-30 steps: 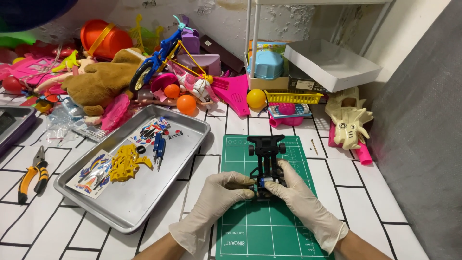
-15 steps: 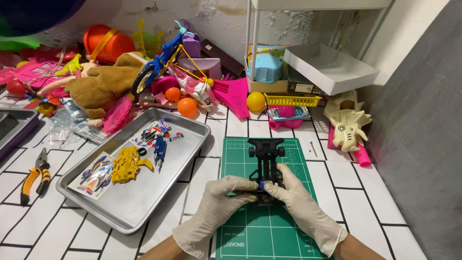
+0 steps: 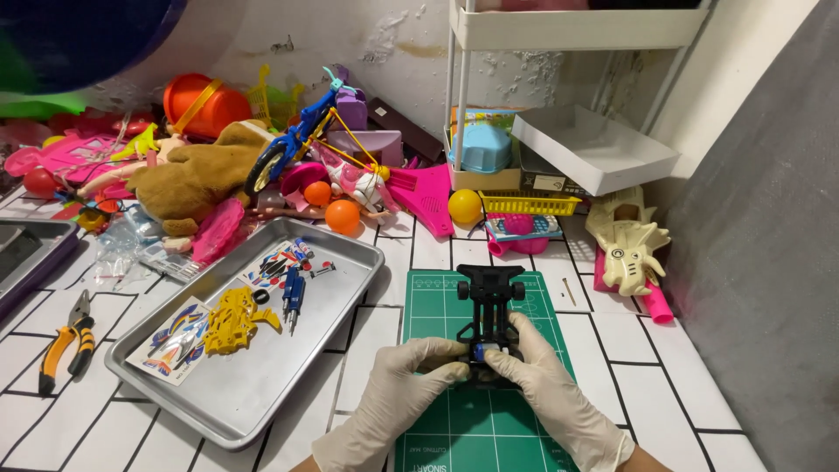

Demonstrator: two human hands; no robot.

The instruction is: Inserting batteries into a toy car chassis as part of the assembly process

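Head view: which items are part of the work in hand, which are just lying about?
In hand:
- black toy car chassis, gripped at its near end by left hand and right hand
- green cutting mat beneath it
- likely: metal tray holding yellow parts, sticker sheets

Lying about:
- pliers
- brown plush toy
- orange balls
- white box lid

One camera only, riding on the person's head and tipped steeply down over the white tiled counter [image 3: 52,428]. It sits close above the near edge, where the green cutting mat [image 3: 489,437] fills the bottom centre. It faces the far wall, taking in the toy pile far left, the white shelf unit [image 3: 559,26] at the top and a grey wall right.
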